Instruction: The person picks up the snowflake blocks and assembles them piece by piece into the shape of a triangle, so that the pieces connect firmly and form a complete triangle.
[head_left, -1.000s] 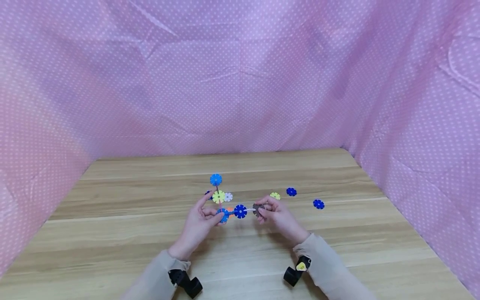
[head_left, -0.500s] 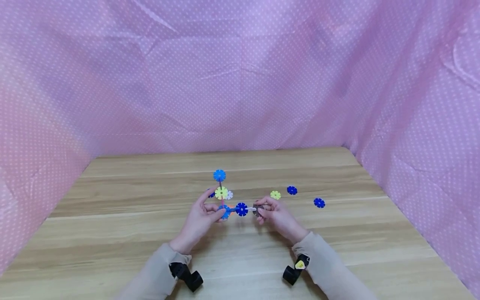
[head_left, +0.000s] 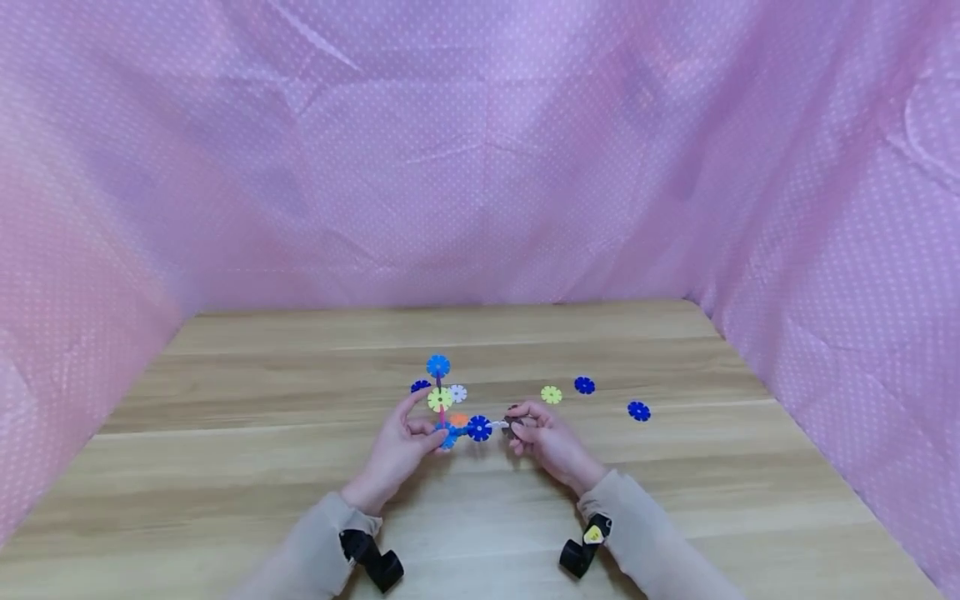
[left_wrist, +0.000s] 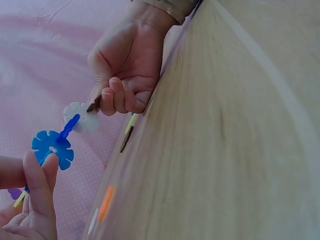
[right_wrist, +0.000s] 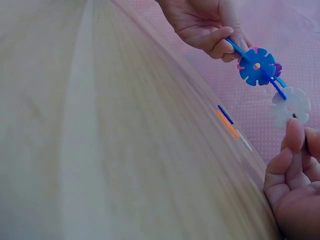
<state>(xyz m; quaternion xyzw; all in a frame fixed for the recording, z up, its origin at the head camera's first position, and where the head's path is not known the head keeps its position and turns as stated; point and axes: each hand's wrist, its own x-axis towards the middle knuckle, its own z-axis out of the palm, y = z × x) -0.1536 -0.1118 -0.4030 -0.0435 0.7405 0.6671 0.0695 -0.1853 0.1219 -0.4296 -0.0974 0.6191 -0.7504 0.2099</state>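
Observation:
An L-shaped chain of notched snowflake discs hangs between both hands above the table. My left hand [head_left: 397, 454] pinches the light blue disc [head_left: 448, 439] at its corner. From there one arm runs away through an edge-on pink disc [head_left: 442, 415] and a yellow disc [head_left: 440, 399] to a light blue disc [head_left: 438, 366] at the tip. The other arm goes right through a dark blue disc [head_left: 480, 428] and a white disc [right_wrist: 291, 106]. Its end is a brown disc [left_wrist: 94, 104], slotted into the white one, which my right hand [head_left: 551, 446] pinches between thumb and fingers.
Loose discs lie flat on the wooden table [head_left: 262, 467]: dark blue [head_left: 421, 387], white [head_left: 458, 392] and orange [head_left: 459, 420] behind the chain. Farther right are a yellow disc [head_left: 551, 394] and two dark blue discs, one [head_left: 639, 411] outermost. A pink dotted cloth [head_left: 480, 167] surrounds the table.
The chain has dipped slightly and shows more of the loose orange disc. My right hand has shifted a little left, and the brown disc is turned more edge-on. Both grips stay the same.

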